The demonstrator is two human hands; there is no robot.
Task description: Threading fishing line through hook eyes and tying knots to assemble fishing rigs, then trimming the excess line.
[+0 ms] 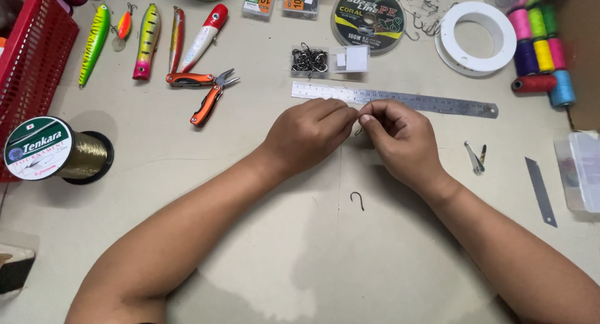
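Dark small metal fishing hook (359,131) pinched between fingers of left hand (309,133) and right hand (400,135), mid-worktop, just near of long steel ruler (400,99). Both hands closed tight, likely steadying hook. Any line too thin to make out. Second dark hook (357,199) lies loose, nearer.

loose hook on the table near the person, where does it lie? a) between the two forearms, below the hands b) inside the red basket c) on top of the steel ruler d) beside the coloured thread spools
a: the loose hook lies alone on the bare table, below the left hand and right hand and between the forearms, well short of the steel ruler.
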